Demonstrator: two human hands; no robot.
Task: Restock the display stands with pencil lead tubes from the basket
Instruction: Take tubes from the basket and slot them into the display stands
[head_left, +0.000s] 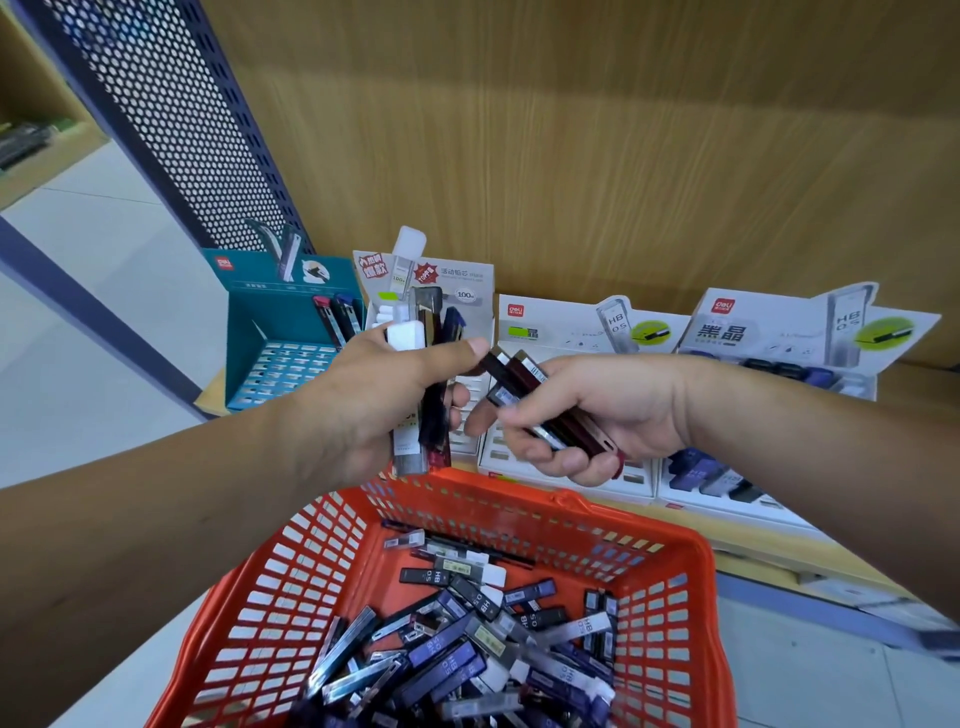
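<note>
Wood-grain panel, cardboard stands, red lattice basket; left hand and right hand each tight around slim rectangular tubes.

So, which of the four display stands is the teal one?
The leftmost stand, next to the perforated blue panel; the other three are white or grey.

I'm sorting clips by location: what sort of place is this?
Likely a stationery shop: branded display stands on a wooden shelf, plus an orange basket of loose pencil lead tubes.
</note>
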